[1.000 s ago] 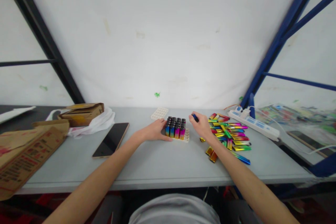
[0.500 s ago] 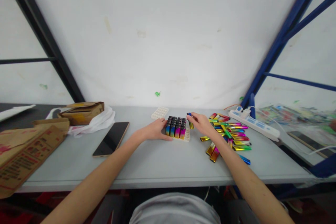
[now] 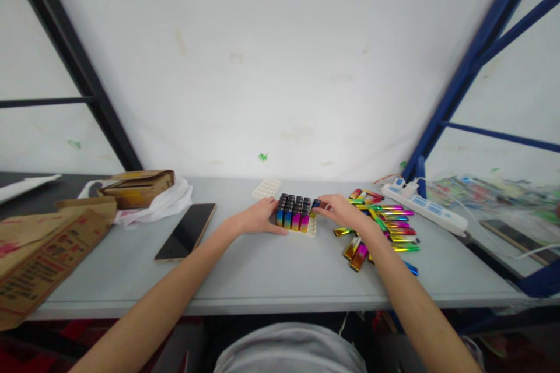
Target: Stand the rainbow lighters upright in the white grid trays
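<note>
Rows of shiny rainbow-coloured lighters (image 3: pixel 294 213) with black tops stand upright in a white tray (image 3: pixel 312 228). My left hand (image 3: pixel 259 217) grips the tray's left side, thumb along the front edge and fingers towards the back. At the tray's right side, my right hand (image 3: pixel 336 208) pinches a blue-topped lighter (image 3: pixel 315 204), held upright at the end of the rows. Its lower part is at tray level; whether it is seated cannot be made out. To the right lies a loose heap of metallic-coloured lighters (image 3: pixel 396 223), partly hidden by my right forearm.
Behind the rows lies a second white tray (image 3: pixel 266 188). A phone (image 3: pixel 186 232), a white plastic bag (image 3: pixel 168 204) and cardboard boxes (image 3: pixel 140 189) are on the left. A white power strip (image 3: pixel 424 208) with plugs and cables lies at the right, near a blue metal frame (image 3: pixel 455 87).
My right hand has lowered the lighter from a tilted position to an upright one beside the rows. My left hand stays in place on the tray.
</note>
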Demonstrator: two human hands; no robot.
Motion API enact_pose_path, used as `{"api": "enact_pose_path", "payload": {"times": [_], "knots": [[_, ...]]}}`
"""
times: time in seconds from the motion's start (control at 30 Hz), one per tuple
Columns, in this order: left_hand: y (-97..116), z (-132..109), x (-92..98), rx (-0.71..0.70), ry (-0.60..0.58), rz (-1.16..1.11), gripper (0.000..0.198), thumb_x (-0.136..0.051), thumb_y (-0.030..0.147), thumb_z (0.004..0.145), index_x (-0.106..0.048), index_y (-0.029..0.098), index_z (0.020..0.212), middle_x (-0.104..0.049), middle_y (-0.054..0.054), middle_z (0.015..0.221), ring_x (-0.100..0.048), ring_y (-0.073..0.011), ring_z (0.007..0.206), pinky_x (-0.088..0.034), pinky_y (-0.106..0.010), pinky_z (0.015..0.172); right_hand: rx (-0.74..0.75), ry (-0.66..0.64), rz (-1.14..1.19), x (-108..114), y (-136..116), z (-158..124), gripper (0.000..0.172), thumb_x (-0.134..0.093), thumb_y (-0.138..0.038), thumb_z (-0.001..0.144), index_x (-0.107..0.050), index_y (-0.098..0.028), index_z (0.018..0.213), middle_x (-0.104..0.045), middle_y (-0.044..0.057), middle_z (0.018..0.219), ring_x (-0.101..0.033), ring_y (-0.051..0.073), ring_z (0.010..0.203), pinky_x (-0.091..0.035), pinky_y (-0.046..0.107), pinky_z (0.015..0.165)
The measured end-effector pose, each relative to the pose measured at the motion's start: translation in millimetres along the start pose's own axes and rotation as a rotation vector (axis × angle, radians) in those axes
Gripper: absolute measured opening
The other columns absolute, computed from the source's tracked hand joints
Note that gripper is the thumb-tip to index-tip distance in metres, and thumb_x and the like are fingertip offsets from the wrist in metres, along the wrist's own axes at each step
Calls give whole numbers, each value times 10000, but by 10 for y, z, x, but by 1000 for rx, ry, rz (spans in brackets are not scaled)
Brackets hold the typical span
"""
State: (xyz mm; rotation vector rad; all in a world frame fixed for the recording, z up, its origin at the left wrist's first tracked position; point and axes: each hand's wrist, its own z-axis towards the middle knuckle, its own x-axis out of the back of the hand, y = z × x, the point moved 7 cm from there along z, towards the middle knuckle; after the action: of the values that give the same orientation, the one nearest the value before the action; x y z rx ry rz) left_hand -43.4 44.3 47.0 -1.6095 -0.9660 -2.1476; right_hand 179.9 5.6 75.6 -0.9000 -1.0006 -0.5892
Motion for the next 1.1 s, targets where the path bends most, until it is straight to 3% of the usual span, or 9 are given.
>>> {"api": "enact_pose_path", "payload": {"times": [0.1, 0.17, 0.3, 0.4, 0.5, 0.57, 0.8, 0.97, 1.1], "knots": [[1, 1, 10, -3, 13, -19, 647, -838, 718, 700, -688, 200, 1057, -685, -115, 1094, -643, -359, 1056, -528, -452, 963, -17, -68, -9, -65, -18, -9, 202, -701, -323, 983, -774, -157, 896, -792, 99, 875, -711, 234, 791, -518, 309, 754], [12, 3, 15, -10, 10, -22, 644, -831, 717, 709, -682, 203, 1068, -682, -110, 1095, -644, -353, 1055, -527, -447, 962, -19, -71, 34, -26, 15, -44, 210, -686, -342, 992, -790, -159, 976, -802, 91, 901, -724, 232, 807, -535, 311, 771], [31, -1, 15, 4, -18, 8, 648, -813, 732, 725, -667, 192, 1054, -673, -112, 1083, -643, -343, 1028, -530, -441, 947, -106, 145, -71, 314, 347, -158, 285, -571, -303, 1046, -785, -147, 1152, -807, 135, 1119, -741, 247, 1014, -537, 338, 954], [48, -12, 29, 12, -17, 2, 634, -813, 726, 728, -668, 188, 1030, -677, -118, 1087, -643, -350, 1037, -532, -441, 942, -365, 265, -324, 534, 793, -247, 332, -506, -228, 1051, -792, -92, 1153, -796, 198, 1149, -723, 292, 1121, -501, 378, 1045], [62, -18, 43, 2, -6, -22, 633, -816, 725, 728, -678, 194, 1043, -687, -110, 1093, -647, -344, 1044, -528, -433, 952, -577, 169, -442, 505, 1141, -272, 408, -448, -228, 1080, -756, -56, 1284, -773, 231, 1252, -710, 311, 1210, -479, 382, 1082], [62, -17, 43, -8, -4, -23, 639, -815, 725, 731, -683, 193, 1061, -690, -110, 1103, -647, -341, 1054, -526, -428, 961, -633, 79, -454, 401, 1250, -255, 414, -442, -222, 1083, -761, -65, 1294, -766, 230, 1284, -716, 307, 1224, -481, 367, 1077], [39, -9, 22, -19, 6, 17, 677, -801, 750, 739, -685, 187, 1096, -693, -111, 1099, -649, -341, 1055, -533, -421, 958, -614, 24, -432, 213, 1196, -115, 360, -554, -320, 1064, -838, -101, 1094, -814, 229, 1099, -764, 335, 1110, -523, 372, 977], [55, -16, 23, -25, -7, 15, 649, -803, 722, 764, -677, 192, 1117, -694, -113, 1135, -647, -328, 1061, -534, -419, 972, -482, 67, -322, 161, 1040, 45, 165, -705, -229, 981, -815, -157, 1080, -822, 135, 1128, -764, 248, 1070, -516, 299, 970], [58, -21, 26, -7, -16, 23, 638, -813, 714, 757, -673, 186, 1087, -689, -121, 1127, -648, -330, 1051, -538, -424, 967, -524, 94, -312, 98, 1006, 65, 240, -747, -235, 950, -764, -128, 1164, -810, 153, 1138, -746, 264, 1107, -511, 311, 968]]}}
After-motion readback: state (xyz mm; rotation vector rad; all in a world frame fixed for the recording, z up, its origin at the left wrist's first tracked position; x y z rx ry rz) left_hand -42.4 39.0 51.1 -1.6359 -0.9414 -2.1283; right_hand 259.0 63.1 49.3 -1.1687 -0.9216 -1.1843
